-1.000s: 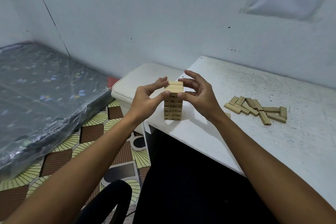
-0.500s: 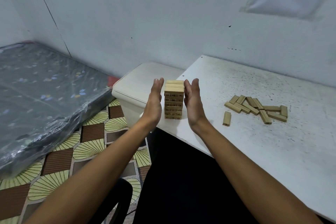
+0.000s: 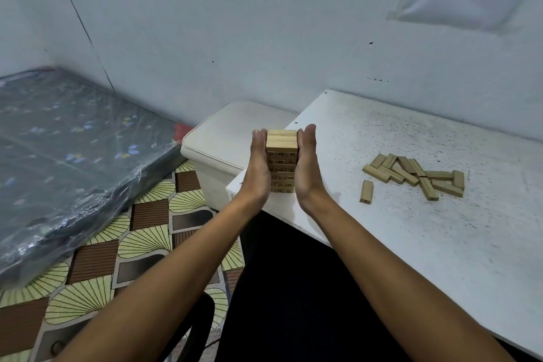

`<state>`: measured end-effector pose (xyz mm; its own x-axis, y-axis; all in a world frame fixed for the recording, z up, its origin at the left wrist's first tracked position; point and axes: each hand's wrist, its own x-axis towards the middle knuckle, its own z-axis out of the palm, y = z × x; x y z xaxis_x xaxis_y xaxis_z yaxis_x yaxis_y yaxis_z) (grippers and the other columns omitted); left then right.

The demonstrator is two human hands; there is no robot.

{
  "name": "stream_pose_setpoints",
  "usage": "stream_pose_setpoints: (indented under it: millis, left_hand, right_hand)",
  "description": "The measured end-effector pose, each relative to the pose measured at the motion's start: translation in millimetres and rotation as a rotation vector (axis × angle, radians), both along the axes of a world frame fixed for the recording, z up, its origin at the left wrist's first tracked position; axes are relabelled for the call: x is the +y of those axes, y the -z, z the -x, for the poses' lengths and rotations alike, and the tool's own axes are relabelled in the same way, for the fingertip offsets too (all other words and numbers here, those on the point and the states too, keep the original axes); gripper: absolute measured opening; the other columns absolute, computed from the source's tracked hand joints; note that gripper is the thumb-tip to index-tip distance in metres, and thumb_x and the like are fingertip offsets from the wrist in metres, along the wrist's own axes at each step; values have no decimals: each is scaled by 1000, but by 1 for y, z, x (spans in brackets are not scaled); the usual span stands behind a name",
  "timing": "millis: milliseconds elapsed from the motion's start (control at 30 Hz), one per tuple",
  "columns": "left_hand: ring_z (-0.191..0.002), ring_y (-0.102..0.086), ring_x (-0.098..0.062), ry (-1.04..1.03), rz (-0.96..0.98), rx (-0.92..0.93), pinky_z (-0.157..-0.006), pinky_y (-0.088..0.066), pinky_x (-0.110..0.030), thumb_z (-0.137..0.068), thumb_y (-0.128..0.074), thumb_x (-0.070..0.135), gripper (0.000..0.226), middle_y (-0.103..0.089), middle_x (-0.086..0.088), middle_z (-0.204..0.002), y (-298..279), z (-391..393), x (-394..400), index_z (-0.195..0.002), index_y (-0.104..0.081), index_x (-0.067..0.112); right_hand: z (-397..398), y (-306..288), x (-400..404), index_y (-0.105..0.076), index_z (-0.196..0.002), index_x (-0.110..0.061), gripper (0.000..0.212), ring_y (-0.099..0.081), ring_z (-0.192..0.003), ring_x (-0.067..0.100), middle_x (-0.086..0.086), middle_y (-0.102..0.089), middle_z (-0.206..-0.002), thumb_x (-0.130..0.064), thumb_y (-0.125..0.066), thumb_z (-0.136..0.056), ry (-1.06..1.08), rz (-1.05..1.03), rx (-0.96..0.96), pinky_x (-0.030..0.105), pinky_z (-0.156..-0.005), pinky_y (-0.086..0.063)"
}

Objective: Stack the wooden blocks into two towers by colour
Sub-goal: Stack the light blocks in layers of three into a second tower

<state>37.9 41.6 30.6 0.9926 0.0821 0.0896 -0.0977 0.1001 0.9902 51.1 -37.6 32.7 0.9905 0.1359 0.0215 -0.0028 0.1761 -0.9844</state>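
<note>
A tower of light wooden blocks (image 3: 281,142) stands near the left corner of the white table (image 3: 440,250). My left hand (image 3: 258,169) lies flat against its left side and my right hand (image 3: 306,167) flat against its right side, fingers straight and together, so the tower is squeezed between both palms. The lower layers show printed numbers between my hands. A loose pile of darker tan blocks (image 3: 411,175) lies on the table to the right, with one single block (image 3: 366,191) apart from it on the near left.
A white lidded box (image 3: 220,138) stands just left of the table, behind the tower. A plastic-wrapped mattress (image 3: 73,150) fills the left side. Patterned floor tiles (image 3: 141,241) lie below. The wall runs close behind the table.
My hands went from curled fingers at the tower's top to flat palms beside it, then closed in until both palms press on its sides. The loose blocks did not move.
</note>
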Motion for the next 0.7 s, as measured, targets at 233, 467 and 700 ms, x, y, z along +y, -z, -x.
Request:
stream_pose_setpoints:
  millis: [233,467,700]
  left_hand:
    - [-78,-61,18,0,-36,-2,-68,-44,-5,-102,-7,48,44,-67,28,-80,0,3,-2,-92,-49,43]
    - [-142,-28,-10,-104,-448,-104,-115,-20,-27,-100,-43,42,55,-31,1,-156,-29,1,26,-149,-34,18]
    - [-144,-26,-13,-80,-786,-447,-112,-22,-27,-95,-57,40,55,-35,0,-154,-74,-5,4,-143,-45,15]
  right_hand:
    - [2,-2,0,-66,-90,-25,63,-68,-94,18,7,-71,-99,-58,-13,-100,10,22,-5,35,-86,-52]
    - [-2,-14,-29,-34,-147,-19,59,-44,-126,-6,-10,-44,-143,-54,-25,-101,68,104,-99,24,-111,-32]
    - [-6,-41,-88,-24,-152,-14,69,-30,-143,16,1,-30,-157,-46,-49,-97,257,171,-135,45,-118,-26]
